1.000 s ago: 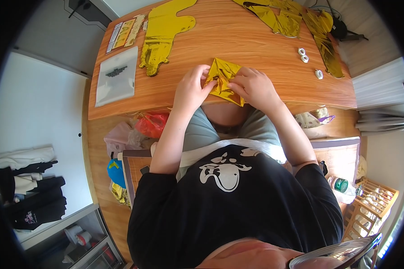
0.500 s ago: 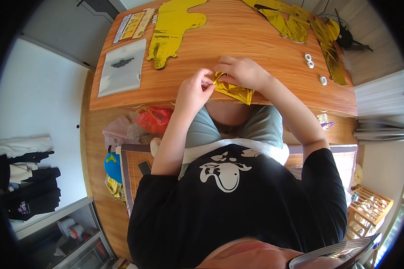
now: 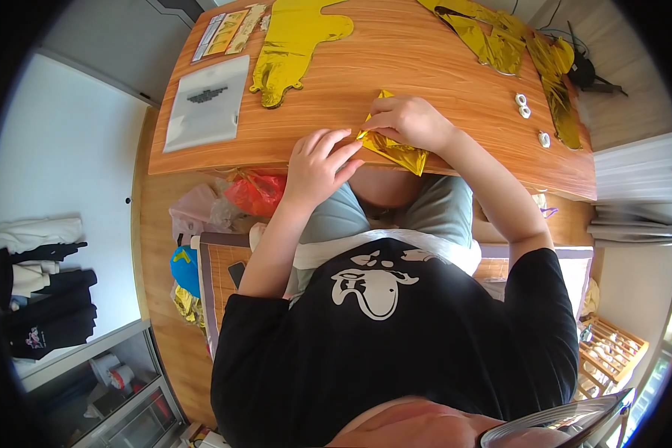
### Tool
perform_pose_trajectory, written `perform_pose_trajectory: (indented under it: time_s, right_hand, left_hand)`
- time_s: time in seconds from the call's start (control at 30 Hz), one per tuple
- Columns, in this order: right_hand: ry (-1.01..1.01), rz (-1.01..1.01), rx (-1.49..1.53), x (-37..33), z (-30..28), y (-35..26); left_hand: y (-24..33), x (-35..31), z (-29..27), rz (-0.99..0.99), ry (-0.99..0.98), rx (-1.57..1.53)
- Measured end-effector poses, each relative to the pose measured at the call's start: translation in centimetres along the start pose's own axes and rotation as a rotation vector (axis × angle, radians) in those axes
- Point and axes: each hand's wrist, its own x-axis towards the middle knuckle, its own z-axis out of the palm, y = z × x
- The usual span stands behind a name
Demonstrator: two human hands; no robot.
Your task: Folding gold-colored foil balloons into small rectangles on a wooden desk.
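Note:
A folded gold foil balloon (image 3: 403, 156) lies at the table's near edge, one pointed corner reaching over it. My right hand (image 3: 418, 123) rests on it from above, thumb and fingers closed on its upper left part. The palm hides some of the foil, and a yellow tip sticks out beyond the fingers. Just left of the foil is my left hand (image 3: 315, 166), its fingers spread and nothing visible in it. Its index fingertip comes close to the foil's left corner; whether they touch I cannot tell.
On the wooden table (image 3: 336, 82) lie a flat gold foil balloon (image 3: 295, 45), a clear plastic bag (image 3: 205, 104), printed cards (image 3: 228, 33), more gold foil (image 3: 493, 45) and small white rolls (image 3: 522, 105). A red plastic bag (image 3: 255, 193) sits below the table's near edge.
My left hand has let go of the foil's left corner, moved slightly left and down, and spread its fingers. My right hand stays on the foil, whose upper tip now shows.

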Motion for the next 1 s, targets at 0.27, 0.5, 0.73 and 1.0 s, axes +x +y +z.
perform_pose_trajectory:
  time_s: [0.27, 0.5, 0.73, 1.0]
  right_hand:
    - [0.005, -0.008, 0.008, -0.3, -0.2, 0.1]
    - [-0.011, 0.0, 0.018, -0.3, -0.3, 0.0]
    - [-0.075, -0.011, 0.003, -0.3, -0.5, -0.1]
    - [-0.099, 0.046, 0.044, -0.5, -1.0, -0.4]
  left_hand:
    - [0.0, -0.3, 0.2, -0.011, -0.039, -0.042]
    - [0.1, -0.2, 0.5, -0.055, -0.004, -0.092]
    - [0.6, 0.8, -0.2, -0.158, 0.0, -0.134]
    - [0.1, 1.1, -0.2, -0.023, -0.161, -0.034]
